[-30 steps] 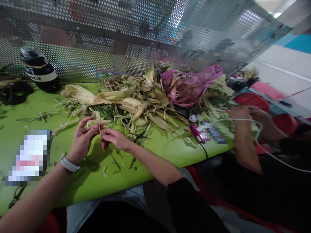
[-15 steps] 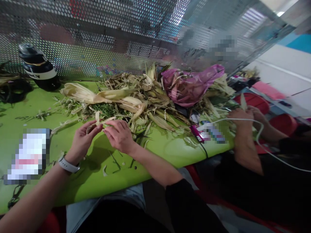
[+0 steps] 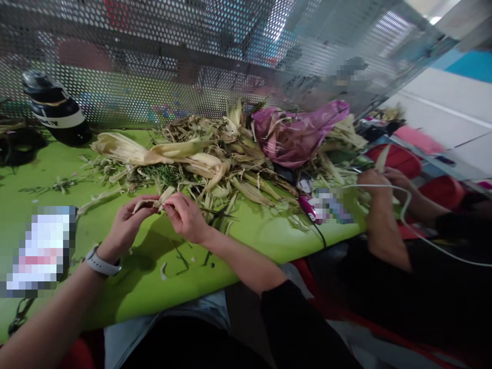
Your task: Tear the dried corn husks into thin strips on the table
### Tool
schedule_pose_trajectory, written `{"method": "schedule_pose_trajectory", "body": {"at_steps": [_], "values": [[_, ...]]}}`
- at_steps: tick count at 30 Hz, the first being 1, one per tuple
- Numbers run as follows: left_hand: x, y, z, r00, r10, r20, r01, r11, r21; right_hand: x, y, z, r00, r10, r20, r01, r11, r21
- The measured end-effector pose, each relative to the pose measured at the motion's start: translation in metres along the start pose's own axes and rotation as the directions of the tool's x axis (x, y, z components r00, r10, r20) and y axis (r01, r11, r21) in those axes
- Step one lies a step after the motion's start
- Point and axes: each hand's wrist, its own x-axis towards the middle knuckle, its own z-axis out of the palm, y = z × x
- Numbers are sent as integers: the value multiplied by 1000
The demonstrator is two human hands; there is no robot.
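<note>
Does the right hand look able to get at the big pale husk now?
Probably yes: the pale husk lies atop the pile, just beyond the right hand, with nothing seen covering it, though that hand is pinching a husk strip.

Strip of husk (image 3: 166, 195) between my left hand (image 3: 128, 224) and right hand (image 3: 187, 218), over the table (image 3: 265, 238). Husk heap (image 3: 207, 159) just beyond; bag (image 3: 298, 136) toward its right. Phone (image 3: 42, 251) to my left, bottle (image 3: 57, 110) behind it, before partition (image 3: 154, 56). Co-worker's hands (image 3: 373, 183) farther right.

Dim; soft shadow on green table (image 3: 265, 231); glare on perforated panel (image 3: 161, 59); edges stretched.
</note>
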Motion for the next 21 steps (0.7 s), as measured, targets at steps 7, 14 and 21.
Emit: {"method": "schedule_pose_trajectory", "body": {"at_steps": [7,14,21], "values": [[-2,2,6,999,18,27,-16,998,-59,3,-6,-5,989,148,-12,-141,961,239],[1,0,4,997,48,57,-46,999,-26,2,-7,-4,937,343,68,-343,863,371],[-1,3,10,999,-5,-44,-1,991,-132,3,-4,-3,927,360,105,-371,838,399]]}}
